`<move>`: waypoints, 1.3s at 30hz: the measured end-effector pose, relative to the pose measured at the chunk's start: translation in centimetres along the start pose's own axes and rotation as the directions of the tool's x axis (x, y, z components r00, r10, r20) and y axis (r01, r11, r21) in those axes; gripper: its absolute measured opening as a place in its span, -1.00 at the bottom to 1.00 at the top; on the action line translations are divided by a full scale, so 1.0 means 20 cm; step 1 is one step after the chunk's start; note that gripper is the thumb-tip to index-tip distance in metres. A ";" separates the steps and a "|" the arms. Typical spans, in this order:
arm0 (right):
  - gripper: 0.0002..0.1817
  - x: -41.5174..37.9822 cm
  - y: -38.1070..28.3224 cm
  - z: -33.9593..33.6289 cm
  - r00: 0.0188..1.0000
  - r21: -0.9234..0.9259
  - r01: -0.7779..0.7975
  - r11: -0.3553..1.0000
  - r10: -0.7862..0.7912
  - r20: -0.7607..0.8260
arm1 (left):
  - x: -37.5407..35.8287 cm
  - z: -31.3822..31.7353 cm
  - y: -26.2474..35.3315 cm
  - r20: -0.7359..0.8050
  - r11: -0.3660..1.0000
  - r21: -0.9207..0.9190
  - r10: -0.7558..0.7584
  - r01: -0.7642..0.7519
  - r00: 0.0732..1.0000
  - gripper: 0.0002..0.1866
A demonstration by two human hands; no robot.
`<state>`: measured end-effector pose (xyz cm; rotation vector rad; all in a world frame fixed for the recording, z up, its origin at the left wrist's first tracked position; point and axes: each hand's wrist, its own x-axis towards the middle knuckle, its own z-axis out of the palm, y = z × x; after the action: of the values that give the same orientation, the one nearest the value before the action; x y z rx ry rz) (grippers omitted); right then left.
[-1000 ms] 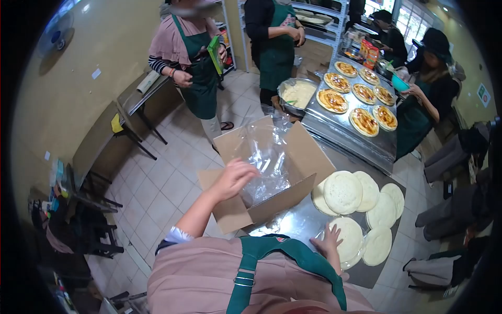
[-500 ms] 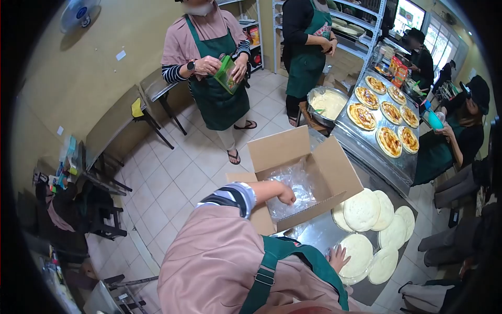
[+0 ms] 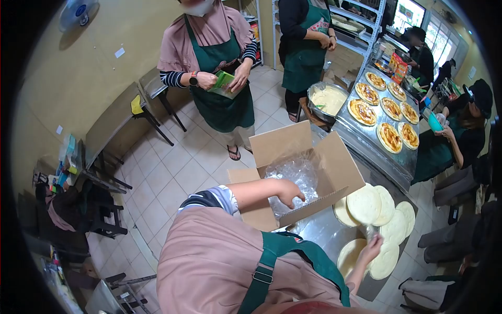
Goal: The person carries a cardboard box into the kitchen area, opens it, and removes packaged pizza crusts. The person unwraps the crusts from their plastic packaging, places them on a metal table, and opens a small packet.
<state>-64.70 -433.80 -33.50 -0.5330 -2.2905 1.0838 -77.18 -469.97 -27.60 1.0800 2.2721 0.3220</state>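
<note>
The left hand (image 3: 288,192) is hanging inside the open cardboard box (image 3: 320,206), fingers half-curled over clear plastic (image 3: 293,170); whether it is gripping any, I cannot tell. The right hand (image 3: 371,249) is pinching clear film (image 3: 369,231) over the pale flat rounds (image 3: 364,204), which are lying on the metal counter (image 3: 321,230). A light pinch should be keeping the rounds untorn. Beyond, a metal bowl (image 3: 321,116) is holding creamy mixture (image 3: 327,99).

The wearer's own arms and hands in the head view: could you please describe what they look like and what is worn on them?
The left hand and right hand are ungloved. A dark, grey and white striped sleeve ends on the left arm, below a dusty-pink garment. The right sleeve cannot be made out.
</note>
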 end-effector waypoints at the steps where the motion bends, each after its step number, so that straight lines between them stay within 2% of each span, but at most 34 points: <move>1: -0.83 0.07 -0.02 -0.04 0.999 -0.043 -0.011 0.999 0.009 -0.036 | -0.02 -0.03 0.02 0.009 1.000 0.000 0.009 -0.009 1.000 -0.52; 3: -0.84 0.20 -0.11 -0.12 0.995 0.037 0.019 0.999 -0.016 -0.100 | -0.04 -0.09 0.06 -0.232 0.999 -0.019 0.028 -0.033 0.972 -0.63; 5: -0.87 0.29 -0.18 -0.17 0.987 0.260 0.101 0.960 -0.064 -0.147 | -0.04 -0.12 0.07 -0.575 0.990 -0.081 0.046 -0.113 0.817 -0.76; 7: -0.86 0.35 -0.34 -0.22 0.986 0.591 0.123 0.797 -0.034 -0.160 | -0.05 -0.19 0.11 -0.669 0.985 -0.064 0.076 -0.159 0.739 -0.83; 9: -0.86 0.41 -0.47 -0.28 0.992 0.716 0.084 0.693 0.013 -0.129 | -0.04 -0.21 0.16 -0.758 0.971 -0.119 0.048 -0.209 0.651 -0.87; 11: -0.88 0.44 -0.61 -0.31 0.994 0.800 0.064 0.597 0.038 -0.107 | -0.02 -0.23 0.20 -0.752 0.965 -0.119 0.066 -0.234 0.656 -0.85; 13: -0.88 0.46 -0.71 -0.30 0.997 0.903 0.070 0.423 -0.016 -0.069 | -0.02 -0.24 0.27 -0.807 0.920 -0.280 -0.071 -0.274 0.586 -0.79; 14: -0.88 0.46 -0.76 -0.29 0.996 0.899 0.082 0.430 -0.007 -0.087 | -0.02 -0.26 0.29 -0.754 0.891 -0.362 -0.107 -0.274 0.648 -0.70; 15: -0.88 0.46 -0.80 -0.28 0.998 0.923 0.052 0.381 0.005 -0.059 | 0.00 -0.26 0.31 -0.751 0.890 -0.355 -0.090 -0.286 0.654 -0.70; 16: -0.88 0.46 -0.84 -0.27 1.000 0.944 0.023 0.329 0.012 -0.029 | 0.02 -0.26 0.33 -0.786 0.846 -0.401 -0.121 -0.352 0.607 -0.67; 17: -0.88 0.45 -0.86 -0.26 0.999 0.943 0.035 0.331 0.014 -0.042 | 0.03 -0.26 0.35 -0.815 0.796 -0.440 -0.158 -0.416 0.558 -0.63; 19: -0.88 0.45 -0.88 -0.25 0.995 0.971 -0.095 0.219 0.010 0.095 | 0.06 -0.27 0.37 -0.821 0.752 -0.467 -0.173 -0.466 0.544 -0.56; 21: -0.88 0.44 -0.89 -0.25 0.993 0.977 -0.112 0.182 -0.027 0.119 | 0.09 -0.28 0.39 -0.826 0.655 -0.521 -0.228 -0.547 0.515 -0.40; 22: -0.88 0.44 -0.90 -0.25 0.982 0.977 -0.177 0.118 -0.052 0.184 | 0.10 -0.29 0.40 -0.796 0.552 -0.587 -0.262 -0.592 0.545 -0.36; 23: -0.88 0.44 -0.89 -0.25 0.965 0.968 -0.244 0.054 -0.080 0.248 | 0.11 -0.30 0.41 -0.796 0.552 -0.586 -0.259 -0.593 0.547 -0.36; 25: -0.88 0.44 -0.90 -0.25 0.962 0.964 -0.262 0.045 -0.065 0.264 | 0.10 -0.36 0.46 -0.733 0.223 -0.680 -0.202 -0.698 0.650 -0.41; 26: -0.85 0.44 -0.90 -0.25 0.958 0.961 -0.275 0.025 -0.081 0.276 | 0.07 -0.38 0.49 -0.637 0.100 -0.768 -0.205 -0.632 0.743 -0.50; 27: -0.83 0.44 -0.90 -0.25 0.953 0.958 -0.286 0.004 -0.099 0.285 | 0.05 -0.39 0.51 -0.639 0.103 -0.768 -0.200 -0.633 0.743 -0.50; 28: -0.88 0.45 -0.89 -0.24 0.959 0.958 -0.277 0.068 -0.046 0.280 | 0.04 -0.40 0.52 -0.587 0.076 -0.808 -0.178 -0.584 0.790 -0.55; 29: -0.88 0.45 -0.90 -0.25 0.961 0.960 -0.270 0.067 -0.047 0.274 | 0.03 -0.40 0.53 -0.533 0.052 -0.845 -0.153 -0.532 0.832 -0.60; 31: -0.84 0.43 -0.93 -0.27 0.992 0.971 -0.097 0.217 -0.056 0.111 | 0.03 -0.37 0.57 -0.574 0.036 -0.817 -0.161 -0.576 0.803 -0.66; 32: -0.84 0.43 -0.95 -0.28 0.992 0.972 -0.093 0.216 -0.059 0.108 | 0.03 -0.36 0.59 -0.592 -0.008 -0.796 -0.197 -0.605 0.782 -0.66; 33: -0.79 0.42 -0.97 -0.29 0.978 0.817 0.179 0.548 -0.191 -0.086 | 0.04 -0.36 0.61 -0.607 -0.050 -0.773 -0.235 -0.633 0.760 -0.66; 34: -0.73 0.42 -1.00 -0.30 0.902 0.497 0.430 0.754 -0.377 -0.208 | 0.05 -0.35 0.63 -0.654 0.051 -0.749 -0.218 -0.661 0.724 -0.66; 35: -0.73 0.41 -1.04 -0.31 0.901 0.498 0.433 0.752 -0.379 -0.210 | 0.04 -0.34 0.64 -0.657 0.053 -0.747 -0.218 -0.663 0.722 -0.66; 36: -0.69 0.39 -1.10 -0.33 0.793 0.260 0.609 0.749 -0.573 -0.206 | 0.03 -0.35 0.66 -0.663 0.165 -0.748 -0.155 -0.643 0.732 -0.66; 37: -0.64 0.38 -1.17 -0.34 0.659 0.013 0.747 0.665 -0.738 -0.145 | 0.02 -0.35 0.68 -0.661 0.276 -0.736 -0.094 -0.618 0.745 -0.66; 38: -0.58 0.37 -1.22 -0.34 0.573 0.000 0.815 0.579 -0.807 -0.140 | 0.01 -0.35 0.72 -0.644 0.288 -0.746 -0.081 -0.600 0.761 -0.64; 39: -0.58 0.37 -1.25 -0.35 0.569 0.004 0.819 0.574 -0.810 -0.144 | -0.02 -0.36 0.74 -0.648 0.293 -0.742 -0.084 -0.603 0.757 -0.64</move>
<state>-68.98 -440.59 -7.79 0.4875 -1.9773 0.6042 -72.19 -460.50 -15.11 0.6970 1.6658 2.1295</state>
